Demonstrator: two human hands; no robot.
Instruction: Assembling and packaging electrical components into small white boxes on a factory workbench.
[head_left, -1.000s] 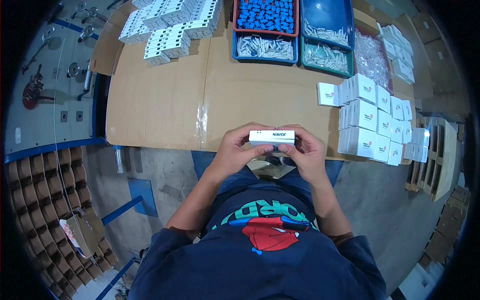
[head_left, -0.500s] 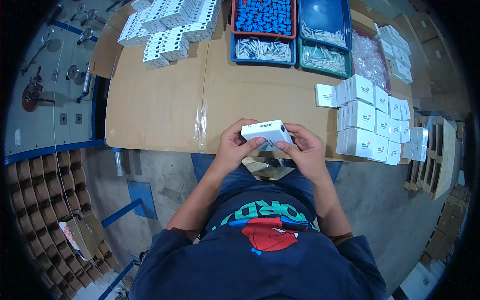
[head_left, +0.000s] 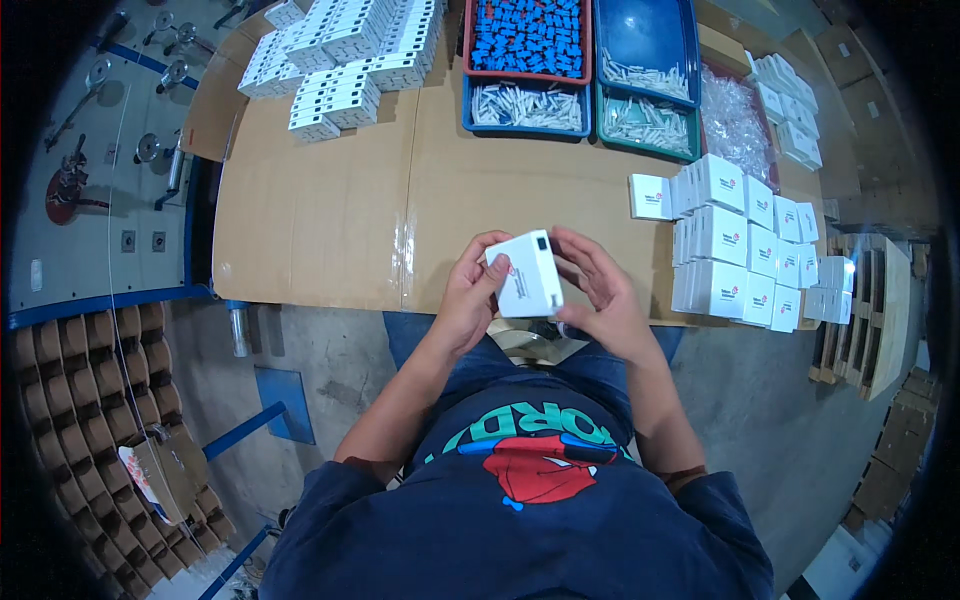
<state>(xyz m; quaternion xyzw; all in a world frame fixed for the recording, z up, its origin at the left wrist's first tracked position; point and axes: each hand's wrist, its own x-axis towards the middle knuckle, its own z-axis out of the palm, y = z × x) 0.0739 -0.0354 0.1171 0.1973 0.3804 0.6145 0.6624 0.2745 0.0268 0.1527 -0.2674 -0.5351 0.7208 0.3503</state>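
A small white box (head_left: pixel 526 279) with a printed face is held up over the near edge of the cardboard-covered table. My left hand (head_left: pixel 472 296) grips its left side, thumb on the printed face and fingers behind. Beside the box's right edge, my right hand (head_left: pixel 606 298) is open, fingers and thumb spread apart. Its thumb tip lies close to the box's lower right corner; whether it touches cannot be made out. The box stands tilted, with a dark square mark on its narrow side.
Stacked white boxes (head_left: pixel 722 232) stand at the right; more boxes (head_left: pixel 345 45) fill the far left. Trays at the back hold blue parts (head_left: pixel 528 38) and white pieces (head_left: pixel 530 108). Clear plastic bags (head_left: pixel 738 125) lie beside them. Cardboard (head_left: pixel 310 220) covers the table. A wooden pallet (head_left: pixel 868 315) is far right.
The box has turned from lying lengthwise between both hands to showing its printed face upright. My right hand has loosened and opened, while the left keeps hold.
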